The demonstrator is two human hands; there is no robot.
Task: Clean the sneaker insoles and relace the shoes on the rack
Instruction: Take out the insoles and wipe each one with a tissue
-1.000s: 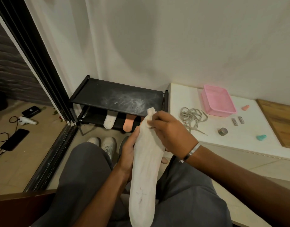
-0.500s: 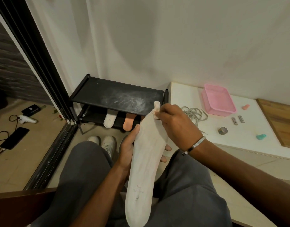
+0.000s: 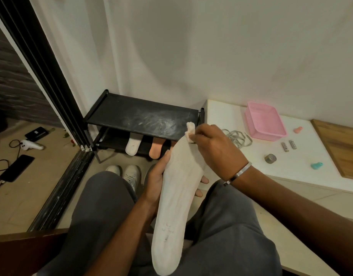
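Note:
A long, off-white insole (image 3: pixel 175 204) with dark smudges near its lower end stands tilted over my lap. My left hand (image 3: pixel 155 180) grips it from behind at mid-length. My right hand (image 3: pixel 213 150) pinches a small pale wipe (image 3: pixel 190 129) against the insole's top tip. The black two-tier shoe rack (image 3: pixel 139 118) stands against the wall ahead, its top shelf dusty. Two more insoles, one white (image 3: pixel 132 146) and one orange (image 3: pixel 156 150), hang off the lower shelf. A pair of grey-white sneakers (image 3: pixel 125 172) sits on the floor before the rack. Loose grey laces (image 3: pixel 236 137) lie on the white platform.
On the white platform (image 3: pixel 223 112) at the right are a pink tray (image 3: pixel 265 120), two small metal pieces (image 3: pixel 289 145), a tape roll (image 3: pixel 270 158), a teal object (image 3: pixel 316 165), a pink object (image 3: pixel 298 129) and a wooden board (image 3: pixel 343 148). Phones and cables (image 3: pixel 16 168) lie left of the black door track.
My right hand has slid the wipe up along the insole to its top tip. The insole has tilted a little to the right.

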